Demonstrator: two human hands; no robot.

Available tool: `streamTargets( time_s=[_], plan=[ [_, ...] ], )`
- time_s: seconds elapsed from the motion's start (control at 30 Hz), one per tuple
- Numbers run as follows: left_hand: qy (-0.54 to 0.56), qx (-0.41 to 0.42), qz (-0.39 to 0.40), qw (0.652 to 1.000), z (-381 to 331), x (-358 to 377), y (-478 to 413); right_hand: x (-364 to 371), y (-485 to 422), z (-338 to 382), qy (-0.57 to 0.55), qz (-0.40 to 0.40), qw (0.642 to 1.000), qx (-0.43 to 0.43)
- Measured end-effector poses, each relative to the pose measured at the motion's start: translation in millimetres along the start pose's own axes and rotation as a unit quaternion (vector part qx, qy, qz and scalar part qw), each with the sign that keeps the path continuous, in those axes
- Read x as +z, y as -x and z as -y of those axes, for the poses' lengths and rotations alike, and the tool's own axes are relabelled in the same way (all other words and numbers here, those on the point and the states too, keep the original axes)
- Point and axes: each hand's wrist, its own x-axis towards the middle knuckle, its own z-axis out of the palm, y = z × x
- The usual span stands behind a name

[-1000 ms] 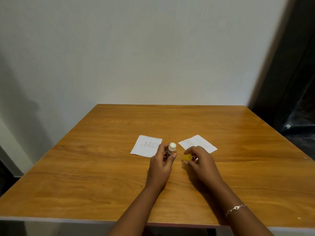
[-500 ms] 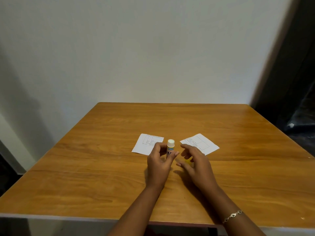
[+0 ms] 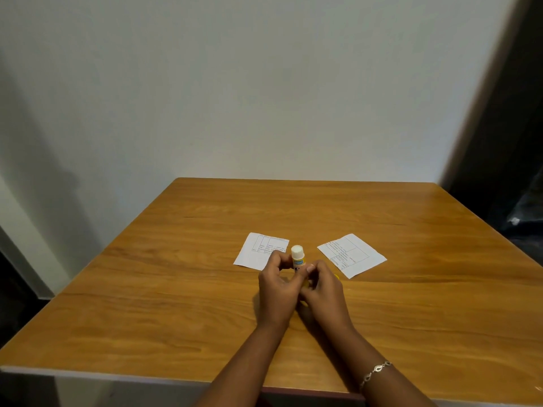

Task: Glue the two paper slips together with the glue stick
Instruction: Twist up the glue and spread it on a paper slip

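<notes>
Head view: a second ago the right hand [image 3: 326,292] held the yellow cap just right of the glue stick; half a second ago it lay flatter, fingers loosely out, a little apart from the stick. Now it has closed in against the left hand [image 3: 279,289], so that the two touch near the middle of the desk [image 3: 176,304]. The left hand has kept its hold throughout.

The left fingers [image 3: 274,259] are curled round the glue stick [image 3: 297,254] and grip its labelled body, holding it upright with the white uncapped end on top. The right fingers [image 3: 318,267] are bent inward and pressed close together, pinching the stick's yellow lower end, which shows only as a sliver between the two hands (the exact contact is mostly hidden).

A small yellow edge, seemingly the cap [image 3: 336,277], peeks out on the desk at the far right side of the right hand.

Both slips lie flat on the desk, apart from each other: the left paper slip [image 3: 258,251] just beyond the left hand, its near corner covered by the knuckles, and the right paper slip [image 3: 352,255] just beyond and right of the right hand. A bracelet [image 3: 376,371] sits on the right wrist.
</notes>
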Motion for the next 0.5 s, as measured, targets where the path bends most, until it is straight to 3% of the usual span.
streamTargets(
  time_s=[0.3,0.5],
  plan=[
    [0.013,0.004,0.036,0.999,-1.4,0.0,1.5,-2.5,-2.8,-13.8,-0.063,0.022,0.998,0.021],
    [0.018,-0.003,0.056,0.998,-0.3,-2.1,1.4,-7.4,-0.1,-3.8,-0.122,0.102,0.987,0.008]
  ],
)
